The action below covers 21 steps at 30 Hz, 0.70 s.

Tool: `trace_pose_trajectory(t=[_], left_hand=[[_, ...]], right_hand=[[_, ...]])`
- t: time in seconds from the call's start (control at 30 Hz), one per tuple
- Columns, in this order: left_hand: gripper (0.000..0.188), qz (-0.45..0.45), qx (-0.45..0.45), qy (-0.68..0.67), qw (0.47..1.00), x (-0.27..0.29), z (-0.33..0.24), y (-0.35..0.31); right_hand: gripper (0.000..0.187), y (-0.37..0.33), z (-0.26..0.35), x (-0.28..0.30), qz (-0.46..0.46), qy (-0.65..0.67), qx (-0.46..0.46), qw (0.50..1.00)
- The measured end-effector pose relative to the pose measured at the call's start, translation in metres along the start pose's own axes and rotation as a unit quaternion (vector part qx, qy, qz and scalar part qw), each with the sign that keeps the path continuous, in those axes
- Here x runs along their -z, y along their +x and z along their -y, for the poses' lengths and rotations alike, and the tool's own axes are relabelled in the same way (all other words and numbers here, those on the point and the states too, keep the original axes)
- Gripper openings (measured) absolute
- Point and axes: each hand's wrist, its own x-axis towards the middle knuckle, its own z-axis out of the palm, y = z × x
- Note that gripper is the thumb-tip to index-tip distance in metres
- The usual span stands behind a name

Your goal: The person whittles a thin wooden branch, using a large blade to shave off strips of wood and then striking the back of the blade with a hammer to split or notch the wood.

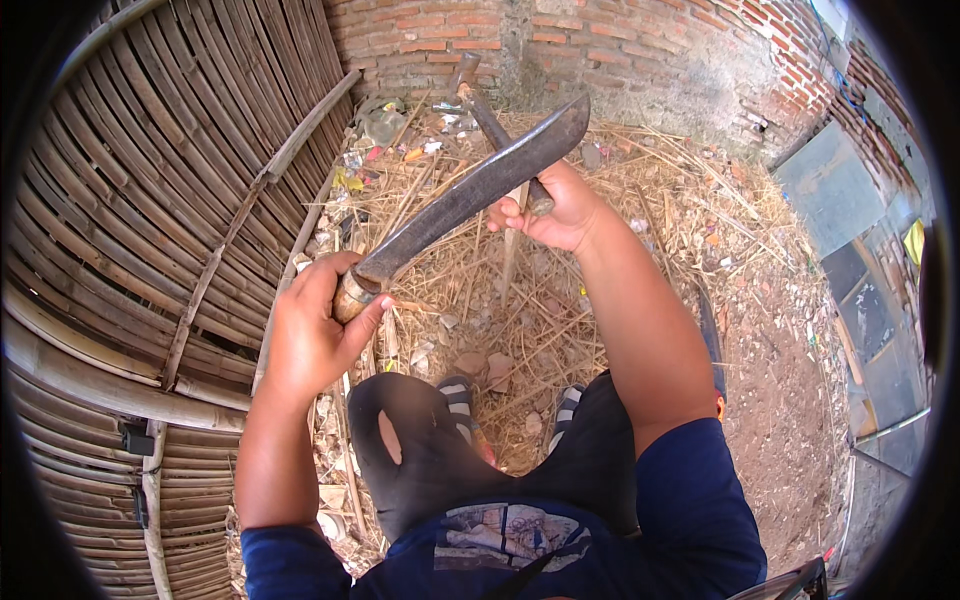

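Hidden: machete (475, 190) blade crosses the dark long-handled tool (487, 125), masking its middle; contact unclear | left fingers (328, 267): wrapped round machete's handle | right fingers (503, 211): curled on tool's lower end | machete: slanting above straw (670, 180)

The head view looks from the wearer's own head, above and behind the left hand (312, 318) and right hand (560, 210), facing steeply down and forward, upright and unmirrored. It sits close: the dark blue short-sleeved shirt (690, 540) fills the near edge behind the hands, and both hands show whole near the middle. Its wide fisheye lens reaches the red-brown brick wall (430, 35) beyond them and the brown bamboo-slat wall (150, 200) left of the left hand, bending its straight slats toward the rim.
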Motion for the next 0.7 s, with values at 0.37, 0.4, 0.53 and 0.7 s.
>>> trace_pose_trajectory(t=[0.37,0.4,0.53,0.7], left_hand=[[0.042,-0.002,-0.028,0.052,0.998,0.006,0.000,0.007],[0.042,0.005,-0.031,0.064,0.997,0.004,0.002,0.005],[0.040,0.013,-0.024,0.072,0.997,-0.004,0.002,0.003],[0.042,0.017,0.008,0.038,0.999,-0.012,-0.002,0.004]], right_hand=[[0.023,-0.001,-0.005,0.002,-0.047,-0.016,0.006,0.999],[0.021,-0.001,-0.007,-0.003,-0.107,-0.038,0.016,0.993],[0.020,-0.010,-0.003,0.008,-0.140,-0.036,0.006,0.989],[0.024,-0.021,-0.026,0.021,-0.161,-0.029,0.057,0.985]])
